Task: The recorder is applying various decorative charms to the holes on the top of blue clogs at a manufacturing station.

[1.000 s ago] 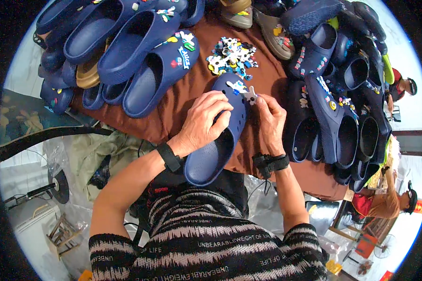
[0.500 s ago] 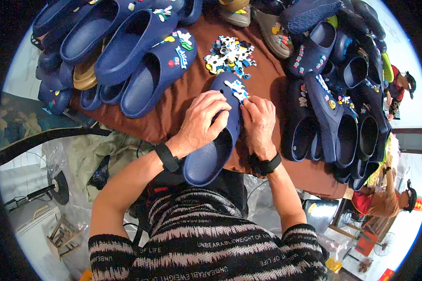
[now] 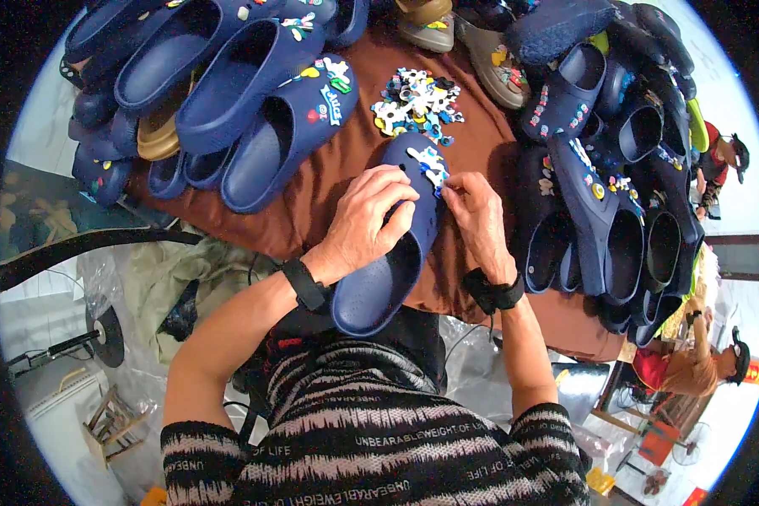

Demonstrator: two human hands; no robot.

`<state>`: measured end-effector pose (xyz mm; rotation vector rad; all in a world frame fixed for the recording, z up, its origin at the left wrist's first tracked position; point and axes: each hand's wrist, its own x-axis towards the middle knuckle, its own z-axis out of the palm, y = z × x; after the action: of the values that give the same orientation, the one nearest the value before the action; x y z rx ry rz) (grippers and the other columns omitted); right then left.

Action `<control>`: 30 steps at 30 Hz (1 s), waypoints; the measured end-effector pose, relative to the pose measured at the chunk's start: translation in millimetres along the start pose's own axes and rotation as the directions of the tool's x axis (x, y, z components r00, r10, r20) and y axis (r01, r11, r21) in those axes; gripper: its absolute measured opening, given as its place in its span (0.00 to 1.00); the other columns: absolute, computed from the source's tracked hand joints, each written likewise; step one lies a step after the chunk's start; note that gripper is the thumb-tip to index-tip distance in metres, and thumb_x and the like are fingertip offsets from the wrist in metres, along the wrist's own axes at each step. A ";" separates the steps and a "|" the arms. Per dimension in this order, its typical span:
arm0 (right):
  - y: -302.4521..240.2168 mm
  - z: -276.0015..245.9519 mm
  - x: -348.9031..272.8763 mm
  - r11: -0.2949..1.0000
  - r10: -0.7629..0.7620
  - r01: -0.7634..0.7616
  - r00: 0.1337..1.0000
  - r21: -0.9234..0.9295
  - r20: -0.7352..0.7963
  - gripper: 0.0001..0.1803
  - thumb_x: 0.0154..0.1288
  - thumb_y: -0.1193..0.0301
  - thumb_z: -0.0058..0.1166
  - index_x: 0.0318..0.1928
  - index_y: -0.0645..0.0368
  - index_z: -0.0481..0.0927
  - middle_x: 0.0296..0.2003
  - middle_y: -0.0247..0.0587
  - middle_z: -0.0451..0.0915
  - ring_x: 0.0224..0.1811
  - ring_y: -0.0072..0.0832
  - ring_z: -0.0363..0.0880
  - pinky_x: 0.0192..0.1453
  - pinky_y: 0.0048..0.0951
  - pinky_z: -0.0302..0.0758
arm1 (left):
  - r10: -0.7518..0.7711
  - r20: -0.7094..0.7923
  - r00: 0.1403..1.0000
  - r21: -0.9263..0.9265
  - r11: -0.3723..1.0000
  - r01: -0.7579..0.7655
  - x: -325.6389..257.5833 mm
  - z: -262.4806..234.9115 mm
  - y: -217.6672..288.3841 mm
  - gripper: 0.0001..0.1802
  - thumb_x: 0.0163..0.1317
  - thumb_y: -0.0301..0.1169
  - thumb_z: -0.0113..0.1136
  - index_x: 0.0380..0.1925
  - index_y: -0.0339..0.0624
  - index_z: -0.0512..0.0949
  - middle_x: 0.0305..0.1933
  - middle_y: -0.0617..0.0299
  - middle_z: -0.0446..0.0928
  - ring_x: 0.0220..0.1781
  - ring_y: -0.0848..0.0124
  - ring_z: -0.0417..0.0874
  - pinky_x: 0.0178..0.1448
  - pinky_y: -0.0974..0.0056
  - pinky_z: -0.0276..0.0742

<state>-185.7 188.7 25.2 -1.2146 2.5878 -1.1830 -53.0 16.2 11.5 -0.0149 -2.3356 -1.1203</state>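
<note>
A navy clog [image 3: 376,291] lies in front of me, heel toward my body and toe pointing away. My left hand [image 3: 367,215] is closed around its left side, with the fingers over the upper. White cartoon-shaped shoe charms [image 3: 430,169] with blue and yellow bits sit on the right of the toe. Just to the right of those charms is my right hand [image 3: 477,215], its thumb and fingertips pinched together close to the clog's edge. Whether anything is between those fingertips is hidden. Beyond the toe lies a heap of loose charms [image 3: 417,101].
Brown cloth [image 3: 312,194] covers the table. Navy clogs [image 3: 270,152] with charms are piled at the left, and more dark clogs [image 3: 594,177] crowd the right. A brown clog [image 3: 496,63] lies at the far side. Two other people [image 3: 691,367] are at the far right.
My right hand has drawn back a little to the right from the charms, its fingers curling in. My left hand still holds the clog in nearly the same place.
</note>
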 end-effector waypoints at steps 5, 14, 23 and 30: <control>2.2 3.5 0.0 1.000 0.016 -0.016 1.000 -0.005 -0.027 0.08 0.66 0.73 0.62 0.43 0.62 0.82 0.39 0.50 0.82 0.41 0.46 0.83 0.45 0.40 0.78 | 0.011 0.000 1.000 -0.005 1.000 -0.011 -0.1 1.6 -1.2 0.10 0.67 0.32 0.55 0.41 0.38 0.81 0.52 0.49 0.78 0.63 0.50 0.76 0.69 0.50 0.70; -12.0 5.8 8.0 0.981 0.177 -0.179 0.984 0.075 0.031 0.08 0.68 0.72 0.61 0.42 0.63 0.81 0.34 0.54 0.83 0.37 0.47 0.84 0.41 0.41 0.78 | 0.004 0.002 1.000 -0.008 1.000 -0.004 0.7 0.3 1.4 0.10 0.67 0.31 0.55 0.41 0.38 0.81 0.52 0.49 0.79 0.62 0.49 0.76 0.68 0.49 0.70; -8.5 -6.1 14.8 0.974 -0.123 0.133 0.990 -0.185 0.068 0.07 0.64 0.71 0.61 0.39 0.61 0.82 0.35 0.49 0.80 0.38 0.48 0.81 0.40 0.45 0.76 | 0.019 -0.016 1.000 0.009 1.000 -0.019 0.0 0.7 -0.5 0.09 0.67 0.31 0.55 0.40 0.37 0.80 0.51 0.49 0.79 0.62 0.50 0.76 0.68 0.50 0.70; -13.7 6.3 16.5 0.947 -0.056 0.088 0.992 -0.309 0.110 0.07 0.61 0.69 0.63 0.33 0.58 0.80 0.36 0.44 0.77 0.41 0.46 0.78 0.43 0.45 0.76 | 0.025 -0.029 0.999 0.017 1.000 -0.025 0.2 2.1 -1.5 0.09 0.66 0.30 0.56 0.40 0.37 0.81 0.51 0.49 0.79 0.61 0.50 0.76 0.68 0.50 0.70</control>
<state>-186.2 168.2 34.1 -1.3925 2.7492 -0.7128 -54.5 16.7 9.4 -0.0217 -2.3125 -1.0825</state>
